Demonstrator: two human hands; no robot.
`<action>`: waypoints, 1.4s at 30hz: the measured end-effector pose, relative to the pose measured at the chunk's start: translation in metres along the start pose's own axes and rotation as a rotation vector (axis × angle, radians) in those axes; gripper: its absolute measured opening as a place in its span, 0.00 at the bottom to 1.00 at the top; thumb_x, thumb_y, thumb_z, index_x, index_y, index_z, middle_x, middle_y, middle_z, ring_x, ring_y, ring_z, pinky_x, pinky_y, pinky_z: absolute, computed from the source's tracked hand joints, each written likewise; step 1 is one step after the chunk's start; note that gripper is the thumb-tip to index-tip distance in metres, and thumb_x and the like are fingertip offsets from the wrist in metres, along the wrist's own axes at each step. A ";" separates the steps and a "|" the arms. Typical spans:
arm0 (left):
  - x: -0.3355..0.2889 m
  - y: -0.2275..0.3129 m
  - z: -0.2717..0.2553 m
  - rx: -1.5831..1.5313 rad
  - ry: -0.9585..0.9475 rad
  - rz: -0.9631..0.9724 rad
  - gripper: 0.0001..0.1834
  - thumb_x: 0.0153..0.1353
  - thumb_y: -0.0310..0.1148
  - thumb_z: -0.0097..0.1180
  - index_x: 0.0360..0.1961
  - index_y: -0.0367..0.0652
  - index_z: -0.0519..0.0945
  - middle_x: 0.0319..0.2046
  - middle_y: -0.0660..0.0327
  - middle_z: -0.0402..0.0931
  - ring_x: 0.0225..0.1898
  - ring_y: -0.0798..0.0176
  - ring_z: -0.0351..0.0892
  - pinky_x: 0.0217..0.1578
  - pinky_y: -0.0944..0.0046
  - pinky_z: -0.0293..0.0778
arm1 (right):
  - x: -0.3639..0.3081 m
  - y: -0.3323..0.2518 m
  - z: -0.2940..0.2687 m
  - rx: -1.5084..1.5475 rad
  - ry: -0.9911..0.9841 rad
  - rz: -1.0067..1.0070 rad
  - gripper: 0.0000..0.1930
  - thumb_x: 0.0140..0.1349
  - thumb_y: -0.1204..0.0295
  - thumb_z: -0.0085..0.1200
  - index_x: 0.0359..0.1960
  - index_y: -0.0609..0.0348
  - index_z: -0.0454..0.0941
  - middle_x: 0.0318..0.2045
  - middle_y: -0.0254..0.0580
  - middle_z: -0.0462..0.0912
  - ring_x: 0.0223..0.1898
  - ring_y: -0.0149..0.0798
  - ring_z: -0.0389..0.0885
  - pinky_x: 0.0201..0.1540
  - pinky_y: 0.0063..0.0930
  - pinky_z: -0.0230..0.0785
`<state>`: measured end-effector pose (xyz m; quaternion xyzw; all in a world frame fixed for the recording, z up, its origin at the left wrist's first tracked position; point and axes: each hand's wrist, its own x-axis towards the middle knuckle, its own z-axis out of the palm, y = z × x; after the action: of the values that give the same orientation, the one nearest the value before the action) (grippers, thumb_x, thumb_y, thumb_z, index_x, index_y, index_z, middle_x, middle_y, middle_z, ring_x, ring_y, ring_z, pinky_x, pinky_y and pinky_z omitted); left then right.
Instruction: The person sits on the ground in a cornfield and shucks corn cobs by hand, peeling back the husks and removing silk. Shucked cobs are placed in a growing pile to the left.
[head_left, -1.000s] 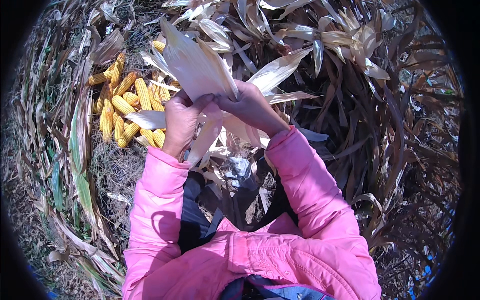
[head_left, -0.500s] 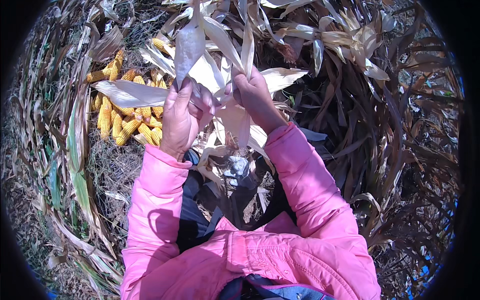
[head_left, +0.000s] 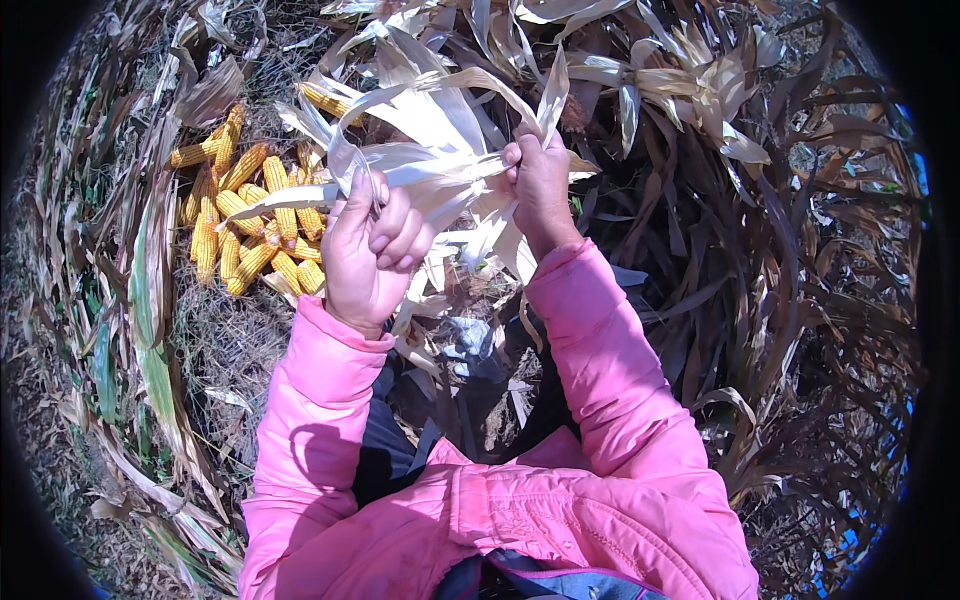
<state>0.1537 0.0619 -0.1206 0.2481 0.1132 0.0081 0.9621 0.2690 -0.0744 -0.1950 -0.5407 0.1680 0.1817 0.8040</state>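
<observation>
Pale dry corn husks (head_left: 430, 185) spread between my two hands. My left hand (head_left: 372, 245) is closed, its thumb pressing a husk strip that curls up and loops over toward the right. Higher up and further right, my right hand (head_left: 543, 190) pinches the gathered ends of the husks, and one strip tip sticks up above its fingers. Left of my left hand lies a pile of bare yellow corn cobs (head_left: 285, 215). Another cob (head_left: 325, 100) shows partly behind the husks at the top of the pile.
Loose pale husks (head_left: 690, 80) lie at the far right. Brown dry stalks and leaves (head_left: 740, 270) are heaped along the right, and more stalks (head_left: 150, 300) run down the left side. A grey-white lump (head_left: 473, 340) rests on the ground between my legs.
My hands have moved apart, the left one nearer to me and the right one outward. The husk strips that stood upright above them now arch and stretch between them.
</observation>
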 end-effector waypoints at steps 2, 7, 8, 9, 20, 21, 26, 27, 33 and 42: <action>-0.015 0.026 0.005 0.058 -0.095 0.191 0.15 0.71 0.40 0.31 0.30 0.47 0.66 0.11 0.72 0.51 0.09 0.77 0.45 0.12 0.75 0.47 | 0.072 -0.014 -0.106 0.454 0.050 0.010 0.02 0.63 0.74 0.41 0.32 0.55 0.64 0.19 0.33 0.69 0.14 0.23 0.65 0.13 0.16 0.57; -0.009 0.016 -0.009 0.342 0.209 0.071 0.15 0.70 0.41 0.35 0.30 0.44 0.65 0.11 0.69 0.55 0.09 0.77 0.48 0.11 0.75 0.48 | 0.048 -0.060 -0.061 -0.054 0.188 -0.254 0.08 0.65 0.71 0.45 0.39 0.64 0.66 0.23 0.39 0.76 0.16 0.26 0.70 0.14 0.15 0.58; -0.010 0.013 -0.008 0.420 0.202 0.067 0.15 0.70 0.42 0.36 0.30 0.43 0.65 0.12 0.68 0.57 0.09 0.77 0.49 0.11 0.75 0.49 | 0.040 -0.062 -0.047 -0.081 0.100 -0.300 0.10 0.65 0.70 0.46 0.40 0.66 0.66 0.27 0.41 0.78 0.20 0.27 0.73 0.16 0.14 0.59; -0.010 0.013 -0.006 0.386 0.182 0.036 0.13 0.70 0.40 0.35 0.30 0.45 0.65 0.12 0.69 0.55 0.09 0.77 0.48 0.10 0.75 0.48 | 0.036 -0.062 -0.040 -0.153 0.044 -0.549 0.14 0.65 0.68 0.47 0.44 0.69 0.66 0.39 0.46 0.78 0.30 0.29 0.79 0.24 0.16 0.65; -0.010 -0.005 -0.018 0.902 0.139 -0.371 0.14 0.67 0.41 0.43 0.34 0.41 0.70 0.13 0.72 0.60 0.12 0.77 0.58 0.14 0.75 0.54 | -0.041 -0.031 0.030 -0.090 -0.707 0.104 0.21 0.57 0.59 0.59 0.47 0.58 0.70 0.26 0.27 0.75 0.19 0.17 0.63 0.19 0.12 0.54; -0.008 -0.005 -0.017 1.028 0.070 -0.363 0.12 0.66 0.39 0.45 0.33 0.40 0.70 0.15 0.70 0.63 0.14 0.76 0.61 0.15 0.74 0.57 | -0.039 -0.030 0.029 -0.142 -0.651 0.146 0.19 0.59 0.61 0.56 0.47 0.59 0.71 0.27 0.29 0.77 0.19 0.16 0.64 0.20 0.11 0.54; -0.002 -0.021 -0.033 1.635 -0.169 0.347 0.07 0.61 0.29 0.49 0.37 0.37 0.69 0.25 0.61 0.70 0.20 0.72 0.69 0.20 0.71 0.63 | -0.031 -0.004 0.022 -0.117 -0.603 0.124 0.12 0.65 0.64 0.47 0.42 0.59 0.73 0.24 0.28 0.75 0.21 0.18 0.68 0.22 0.12 0.58; -0.001 -0.026 -0.026 1.404 -0.011 0.208 0.07 0.60 0.28 0.49 0.38 0.37 0.70 0.27 0.60 0.70 0.21 0.72 0.69 0.20 0.71 0.63 | -0.036 0.000 0.025 -0.142 -0.595 0.143 0.13 0.66 0.64 0.46 0.43 0.60 0.73 0.23 0.27 0.74 0.22 0.18 0.69 0.23 0.12 0.60; 0.000 -0.004 -0.008 0.701 0.358 -0.053 0.08 0.67 0.32 0.41 0.42 0.41 0.71 0.13 0.72 0.61 0.12 0.79 0.55 0.13 0.77 0.49 | -0.041 -0.001 0.034 -0.592 -0.447 -0.259 0.13 0.67 0.62 0.43 0.41 0.60 0.67 0.22 0.45 0.74 0.26 0.35 0.76 0.28 0.27 0.65; 0.006 0.010 -0.016 0.558 0.366 0.114 0.12 0.63 0.38 0.52 0.38 0.39 0.77 0.14 0.73 0.60 0.11 0.81 0.52 0.11 0.78 0.46 | -0.045 0.009 0.024 -0.919 -0.754 -0.686 0.07 0.63 0.69 0.48 0.39 0.56 0.70 0.23 0.51 0.75 0.23 0.54 0.74 0.24 0.39 0.64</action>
<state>0.1560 0.0790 -0.1305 0.5021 0.2678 0.0752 0.8189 0.2269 -0.0537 -0.1731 -0.7493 -0.3981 0.1454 0.5088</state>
